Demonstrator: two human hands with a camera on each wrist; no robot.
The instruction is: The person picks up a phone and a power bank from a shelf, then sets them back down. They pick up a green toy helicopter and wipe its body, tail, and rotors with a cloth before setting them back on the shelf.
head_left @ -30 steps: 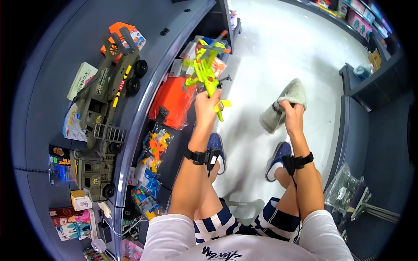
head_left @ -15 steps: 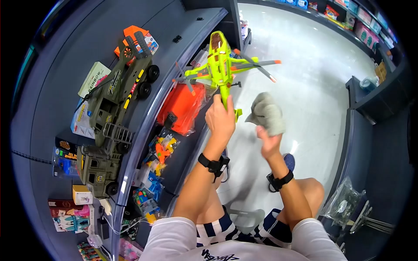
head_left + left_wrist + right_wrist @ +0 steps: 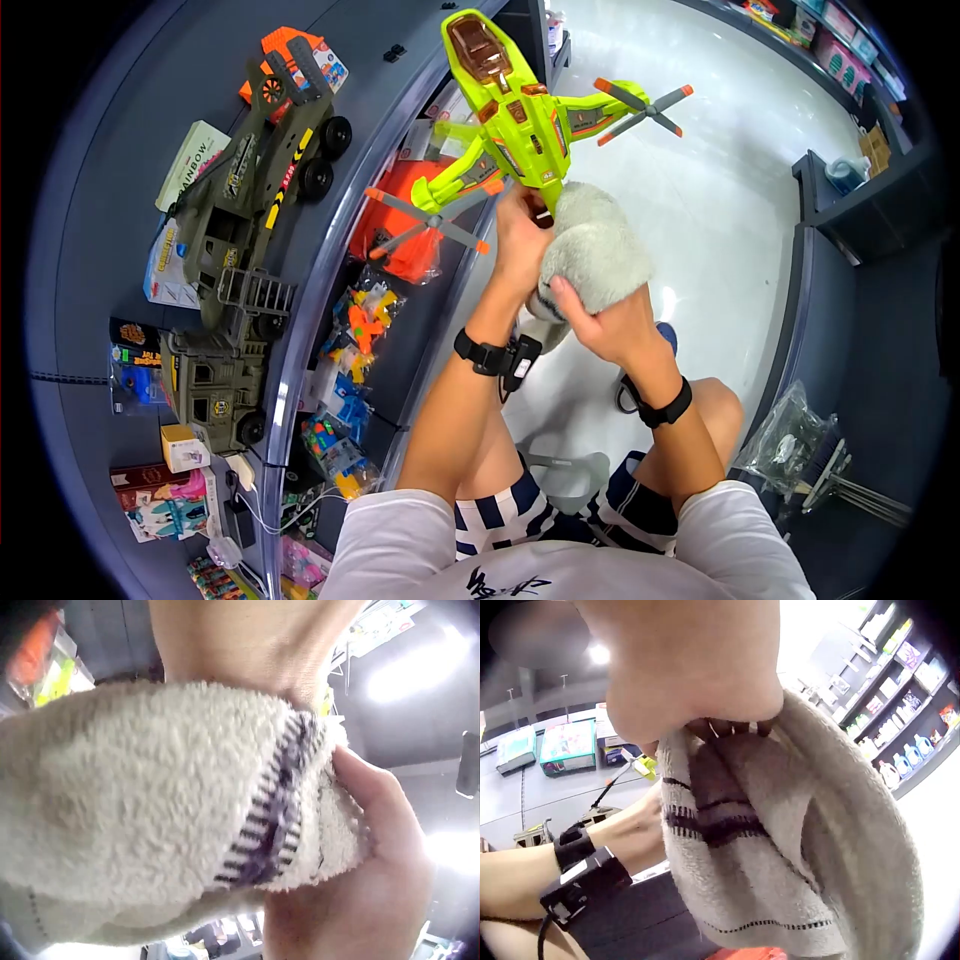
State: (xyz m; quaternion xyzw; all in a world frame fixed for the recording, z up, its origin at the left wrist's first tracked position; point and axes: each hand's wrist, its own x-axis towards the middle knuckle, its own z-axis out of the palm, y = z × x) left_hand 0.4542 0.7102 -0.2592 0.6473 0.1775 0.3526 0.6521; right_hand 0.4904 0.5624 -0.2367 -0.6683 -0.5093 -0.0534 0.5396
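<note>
A lime-green toy aircraft (image 3: 530, 135) with two grey, orange-tipped rotors is held up in the head view, its brown-windowed nose pointing away. My left hand (image 3: 520, 245) grips its tail end. Bunched in my right hand (image 3: 622, 325) is a grey-white cloth (image 3: 597, 255), which lies over part of the tail beside my left hand. In the left wrist view the cloth (image 3: 150, 795) has a dark striped band, with my right hand (image 3: 360, 862) holding its edge. The right wrist view shows the cloth (image 3: 757, 847) hanging in folds below my right hand (image 3: 697, 675).
On the left shelf (image 3: 330, 225) stand an olive toy truck (image 3: 235, 260) and boxed toys. Bagged toys and an orange-red package (image 3: 400, 225) lie on the lower shelf. Another shelf unit holds a plastic-wrapped item (image 3: 790, 440) at right. Pale floor (image 3: 735, 200) lies between.
The toy aircraft has turned its top towards the head camera and come closer. My right hand has brought the cloth leftward and up against the aircraft's tail.
</note>
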